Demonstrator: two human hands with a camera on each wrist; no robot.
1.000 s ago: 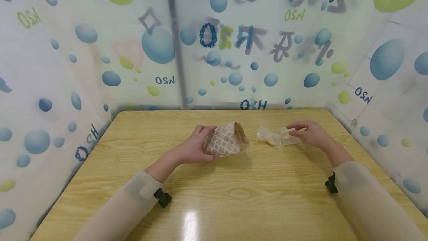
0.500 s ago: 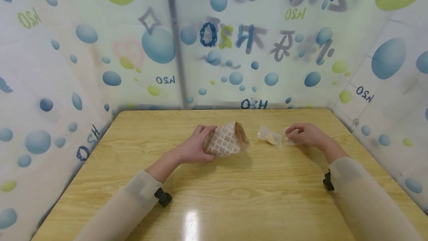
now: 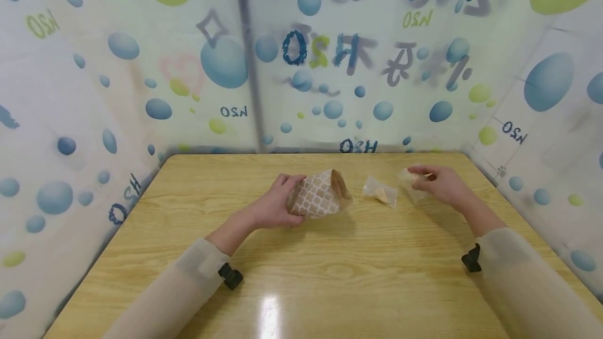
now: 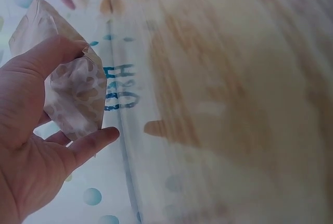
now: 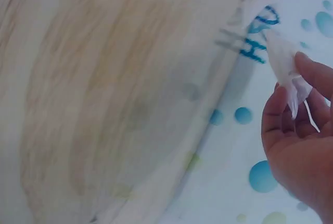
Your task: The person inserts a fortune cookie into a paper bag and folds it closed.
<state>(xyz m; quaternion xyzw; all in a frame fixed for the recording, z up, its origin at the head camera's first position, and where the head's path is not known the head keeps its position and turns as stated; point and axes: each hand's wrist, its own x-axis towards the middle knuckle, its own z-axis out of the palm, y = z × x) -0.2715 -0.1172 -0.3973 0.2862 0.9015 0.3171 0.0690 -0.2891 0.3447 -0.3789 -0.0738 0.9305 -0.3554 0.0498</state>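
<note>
My left hand [image 3: 273, 207] grips a brown paper bag [image 3: 316, 195] with a white lattice pattern, its mouth facing right. In the left wrist view the thumb and fingers curl round the bag's [image 4: 78, 91] closed end. My right hand [image 3: 440, 184] pinches a small clear packet [image 3: 412, 184] with something pale inside, held up over the table at the right. The right wrist view shows this packet [image 5: 283, 65] between thumb and fingers. Between bag and right hand, a second clear packet [image 3: 380, 192] with a pale piece in it lies on the table.
The wooden table [image 3: 311, 276] runs back to a wall hanging [image 3: 292, 93] printed with blue and green bubbles, which also covers both sides. Each sleeve [image 3: 188, 281] carries a small black device [image 3: 231, 276] at the wrist.
My right hand first reached down onto the right-hand packet, closed its fingers on it and has now raised it off the table. The left hand and the bag have stayed nearly still.
</note>
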